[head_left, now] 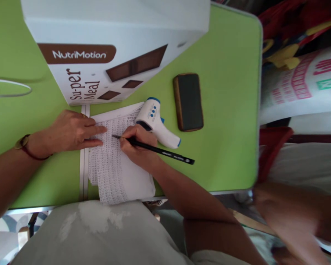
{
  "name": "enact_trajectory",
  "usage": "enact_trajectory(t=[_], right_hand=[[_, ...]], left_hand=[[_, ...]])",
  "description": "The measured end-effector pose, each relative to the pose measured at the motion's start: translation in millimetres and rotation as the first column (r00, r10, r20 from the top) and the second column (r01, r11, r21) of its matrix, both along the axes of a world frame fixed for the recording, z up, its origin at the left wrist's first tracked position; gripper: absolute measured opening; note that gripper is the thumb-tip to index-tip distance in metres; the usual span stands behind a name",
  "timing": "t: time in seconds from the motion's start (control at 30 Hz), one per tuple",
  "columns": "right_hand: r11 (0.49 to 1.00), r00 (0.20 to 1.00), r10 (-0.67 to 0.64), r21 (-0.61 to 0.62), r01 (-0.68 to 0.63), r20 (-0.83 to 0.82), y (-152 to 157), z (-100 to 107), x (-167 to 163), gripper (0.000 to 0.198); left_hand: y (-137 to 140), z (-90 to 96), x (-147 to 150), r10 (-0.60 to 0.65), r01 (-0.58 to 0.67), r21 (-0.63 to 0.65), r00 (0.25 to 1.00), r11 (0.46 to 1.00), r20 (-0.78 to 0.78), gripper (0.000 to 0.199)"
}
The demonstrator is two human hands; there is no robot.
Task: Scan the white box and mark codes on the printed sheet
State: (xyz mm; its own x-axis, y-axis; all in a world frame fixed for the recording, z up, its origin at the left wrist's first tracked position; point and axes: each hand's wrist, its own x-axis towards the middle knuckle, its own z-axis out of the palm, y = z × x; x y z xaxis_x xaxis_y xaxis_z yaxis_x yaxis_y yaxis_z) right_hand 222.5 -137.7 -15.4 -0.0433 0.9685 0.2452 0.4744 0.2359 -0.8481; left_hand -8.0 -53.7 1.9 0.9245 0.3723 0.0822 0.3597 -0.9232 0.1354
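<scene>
White paper [120, 165] lies at six o'clock from the box [121, 40]. Left hand [73, 130] rests on it, fingers slightly apart; right hand [139, 143] pinches a pencil [165, 151]. Weak pressure may let it slip; wide strokes could bump the thermometer [158, 129] at right hand's two o'clock.

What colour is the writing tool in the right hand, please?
The writing tool is black, best seen in the head view.

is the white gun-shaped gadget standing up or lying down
Lying down: the white gun-shaped gadget has its handle stretched along the green table, with its head by the papers.
</scene>
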Motion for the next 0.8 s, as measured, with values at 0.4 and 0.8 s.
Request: enact_trajectory(t=[0.4, 0.8], right_hand=[[0.993, 0.999, -0.044, 0.107, 0.046, -0.021, 1.6, -0.3, -4.7, 0.020], [0.992, 0.998, -0.055, 0.109, 0.056, -0.011, 1.6, -1.9, -3.5, 0.019]], left_hand=[[0.4, -1.9, 0.0, -0.032, 0.025, 0.082, 0.996, 0.996, 0.083, 0.049], [0.0, -0.5, -0.4, -0.026, 0.024, 0.054, 0.999, 0.998, 0.034, 0.048]])
